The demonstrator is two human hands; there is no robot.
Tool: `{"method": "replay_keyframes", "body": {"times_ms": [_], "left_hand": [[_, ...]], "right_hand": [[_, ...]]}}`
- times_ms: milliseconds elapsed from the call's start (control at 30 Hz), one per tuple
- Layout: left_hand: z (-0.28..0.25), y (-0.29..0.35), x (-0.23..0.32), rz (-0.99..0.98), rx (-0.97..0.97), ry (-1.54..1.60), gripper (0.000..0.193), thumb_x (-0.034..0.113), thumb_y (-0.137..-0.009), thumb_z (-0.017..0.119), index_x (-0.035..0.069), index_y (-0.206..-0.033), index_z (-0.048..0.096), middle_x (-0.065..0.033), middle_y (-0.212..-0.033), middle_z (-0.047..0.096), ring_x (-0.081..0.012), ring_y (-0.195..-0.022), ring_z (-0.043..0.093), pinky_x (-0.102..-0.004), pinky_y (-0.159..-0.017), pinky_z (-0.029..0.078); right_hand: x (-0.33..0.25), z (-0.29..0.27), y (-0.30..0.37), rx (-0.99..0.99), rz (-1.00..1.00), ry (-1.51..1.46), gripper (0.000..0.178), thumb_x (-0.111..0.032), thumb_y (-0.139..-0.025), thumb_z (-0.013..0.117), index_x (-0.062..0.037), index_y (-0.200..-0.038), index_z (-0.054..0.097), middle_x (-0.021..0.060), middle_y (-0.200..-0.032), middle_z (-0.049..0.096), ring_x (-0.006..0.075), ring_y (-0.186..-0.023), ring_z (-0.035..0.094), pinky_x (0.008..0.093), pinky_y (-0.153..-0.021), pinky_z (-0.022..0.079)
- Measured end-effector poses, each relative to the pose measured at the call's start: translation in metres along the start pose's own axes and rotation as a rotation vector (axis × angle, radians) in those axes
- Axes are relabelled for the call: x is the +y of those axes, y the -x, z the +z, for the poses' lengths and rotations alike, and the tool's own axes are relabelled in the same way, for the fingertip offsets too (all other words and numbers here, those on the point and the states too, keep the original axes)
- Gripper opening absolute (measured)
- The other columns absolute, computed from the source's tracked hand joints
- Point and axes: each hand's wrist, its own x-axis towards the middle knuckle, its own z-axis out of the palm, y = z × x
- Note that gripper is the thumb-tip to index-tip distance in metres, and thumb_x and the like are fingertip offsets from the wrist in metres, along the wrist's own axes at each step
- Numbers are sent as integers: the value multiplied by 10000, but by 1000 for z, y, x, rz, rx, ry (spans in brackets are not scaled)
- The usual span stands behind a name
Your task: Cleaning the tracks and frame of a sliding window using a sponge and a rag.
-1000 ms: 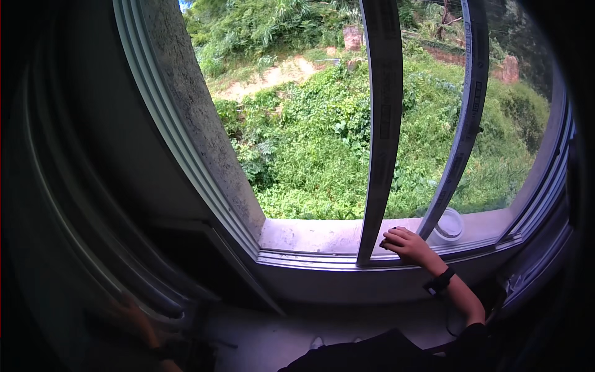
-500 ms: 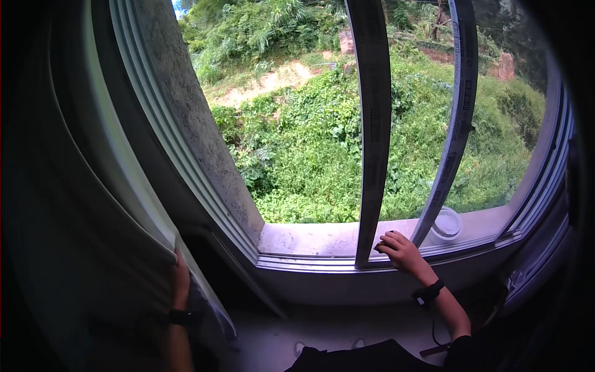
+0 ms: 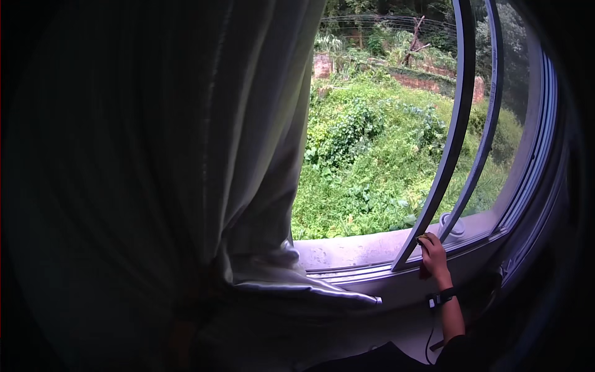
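Observation:
A long pale curtain [image 3: 260, 186] hangs across the left half of the view, its folds drawn together low down. At that gathered spot my left hand [image 3: 201, 286], very dim in the shadow, grips the cloth; its separate fingers hardly show. My right hand [image 3: 436, 254] is beside the bottom of the dark upright frame of a sliding window [image 3: 447, 155]. Its fingers are bent around something small and dark with a yellowish bit, too small to name. Something dark red [image 3: 425, 271] shows just below these fingers. A black band with a small device [image 3: 442, 297] circles the right wrist.
Behind my right hand a round white container [image 3: 452, 226] stands on the outer sill [image 3: 353, 249]. A second window upright [image 3: 486, 124] rises to the right. Window tracks [image 3: 353, 273] run along the bottom. Outside is a green overgrown slope [image 3: 372, 155].
My left hand has pulled the curtain to the right, so it now covers the left part of the window opening. The view has turned left; my right hand stays by the window upright.

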Motion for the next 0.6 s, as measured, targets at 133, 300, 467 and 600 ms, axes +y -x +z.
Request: {"method": "replay_keyframes", "body": {"times_ms": [133,300,467,600], "left_hand": [[-94,48,-142,-509,338,-23,376,121,-936,476,-29,-1279,444,-194,-1135,598,-375,-1002,583,-433,-871,468],[-180,109,-230,-996,719,-422,404,140,-948,471,-45,-1302,411,-264,-1144,577,-408,-1021,580,-451,-868,478],[-162,63,-155,-1120,551,-364,433,168,-965,457,-62,-1324,381,-324,-1247,485,-404,-1109,537,-450,-909,456],[-105,90,-165,-803,613,-433,461,188,-971,438,-92,-1330,365,-326,-1258,467,-422,-1134,509,-474,-946,429]], "right_hand": [[-41,2,15,19,115,98,227,-32,-790,602,-70,-1008,653,132,-1098,596,336,-1005,595,399,-849,501],[-80,-5,24,-36,117,158,219,-62,-805,598,-84,-1018,644,115,-1088,596,316,-984,601,396,-833,509],[-68,-8,45,61,214,177,235,-70,-791,611,-92,-1023,643,105,-1089,596,308,-1003,596,394,-840,507],[-58,-13,61,16,272,160,231,-69,-797,608,-98,-1023,649,97,-1101,596,297,-1011,596,388,-854,507]]}}
